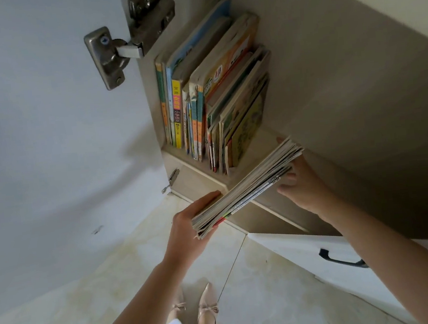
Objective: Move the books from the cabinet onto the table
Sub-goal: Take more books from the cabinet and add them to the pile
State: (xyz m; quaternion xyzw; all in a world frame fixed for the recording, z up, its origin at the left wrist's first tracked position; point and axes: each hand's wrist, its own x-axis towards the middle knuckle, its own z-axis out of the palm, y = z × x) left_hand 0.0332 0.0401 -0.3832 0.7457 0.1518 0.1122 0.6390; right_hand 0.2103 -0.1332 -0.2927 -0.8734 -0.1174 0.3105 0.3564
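1. Head view, and it's the only one: both hands are clamped on one stack of thin books [247, 184], which sits tilted just outside the open cabinet [328, 57], low end toward the person. The left hand [188, 225] wraps that near, low corner, with its thumb on top. The right hand [303, 189] cups the far end from below, fingers spread under it.
2. What could go wrong, I'd guess: the stack is loose floppy booklets, edges already fanned out. Ease the squeeze at either end and the middle ones could slide out onto the tiled floor [115, 291].
3. Also the row of books [214, 103] left on the shelf leans right into the gap. Nothing props it, so it may topple.
4. Swinging the load out could clip the open door [45, 126] or its hinge [126, 44].
5. Counts: two hands, one carried stack (too many thin spines to count), roughly fifteen-plus books on the shelf, can't tell exactly. One big hinge, one black handle [342, 259] lower right. No table in sight.
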